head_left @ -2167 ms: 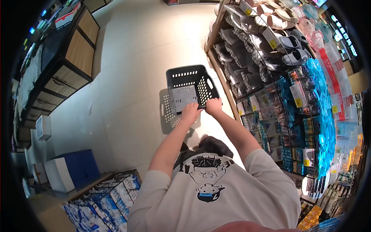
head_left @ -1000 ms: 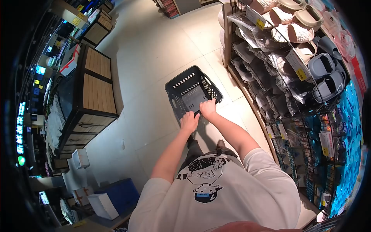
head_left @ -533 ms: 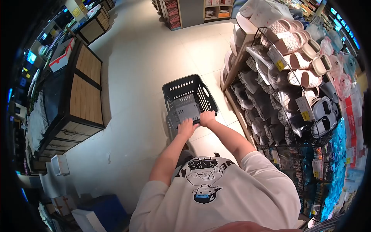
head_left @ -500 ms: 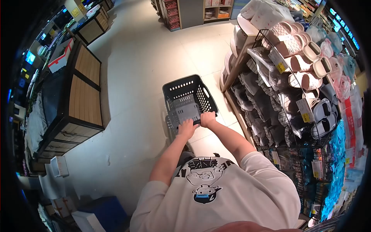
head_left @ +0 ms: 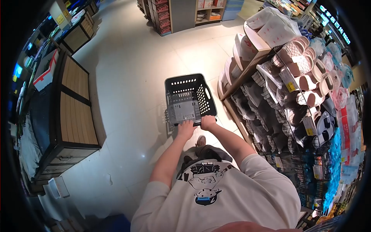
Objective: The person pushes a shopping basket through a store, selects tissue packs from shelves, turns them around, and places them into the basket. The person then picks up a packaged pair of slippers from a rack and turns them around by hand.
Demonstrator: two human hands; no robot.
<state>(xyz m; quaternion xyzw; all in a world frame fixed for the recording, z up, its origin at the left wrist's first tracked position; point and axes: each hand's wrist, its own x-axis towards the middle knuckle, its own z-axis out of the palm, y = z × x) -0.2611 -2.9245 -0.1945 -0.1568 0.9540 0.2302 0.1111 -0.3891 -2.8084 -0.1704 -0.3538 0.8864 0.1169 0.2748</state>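
A black plastic shopping basket (head_left: 209, 109) with slotted walls is in front of my body, in the middle of the head view. Its grey slotted bottom shows, and I see no goods in it. My left hand (head_left: 186, 129) is closed over the bar at the basket's near side. Beside it, a little to the right, my right hand (head_left: 208, 123) wraps round the same bar near the corner. Both forearms reach forward and down, and one shoe (head_left: 201, 141) shows below the basket.
On the right stands a wire rack (head_left: 266, 116) with bagged goods, pale slippers (head_left: 295, 58) and price tags. A wood-panelled counter (head_left: 77, 116) lines the left. Ahead, a shelf unit (head_left: 183, 15) stands beyond the pale tiled floor (head_left: 127, 77).
The counter and rack have shifted in view as I move forward along the aisle. Both hands stay on the basket's bar. A shoe has come into sight below the basket.
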